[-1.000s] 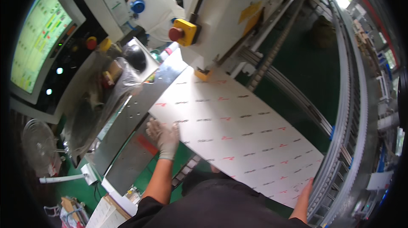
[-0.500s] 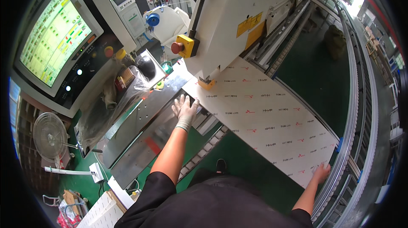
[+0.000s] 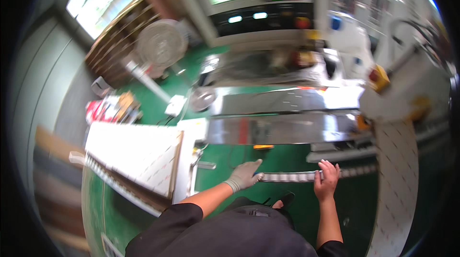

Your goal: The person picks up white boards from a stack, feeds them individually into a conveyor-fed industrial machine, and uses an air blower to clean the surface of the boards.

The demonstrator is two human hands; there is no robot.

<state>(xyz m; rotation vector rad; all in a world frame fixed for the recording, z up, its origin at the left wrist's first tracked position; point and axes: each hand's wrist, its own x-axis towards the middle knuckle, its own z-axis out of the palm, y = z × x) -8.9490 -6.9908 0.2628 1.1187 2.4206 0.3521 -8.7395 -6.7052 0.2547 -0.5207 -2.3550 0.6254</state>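
Observation:
My left hand (image 3: 244,176), in a pale glove, hovers before my body with thumb and fingers apart and nothing visible in it. My right hand (image 3: 327,178) is bare, raised with its fingers spread, and holds nothing I can see. Between the two hands, lower down, runs a strip of pale rollers (image 3: 292,177); neither hand seems to grip it. To the right of my right hand lies a long white panel (image 3: 396,185) with rows of small print, its far end under the white machine (image 3: 407,89). The view is smeared by motion.
A stack of white printed sheets (image 3: 129,154) lies at the left. Ahead are metal tables (image 3: 287,130), a control panel (image 3: 263,20) with a bright screen, and a fan (image 3: 162,42). A red button on a yellow box (image 3: 378,79) sits on the machine. The floor (image 3: 215,154) is green.
My view has swung left. Both hands have come away from the white panel: the left from its corner near the machine, the right from its near right end.

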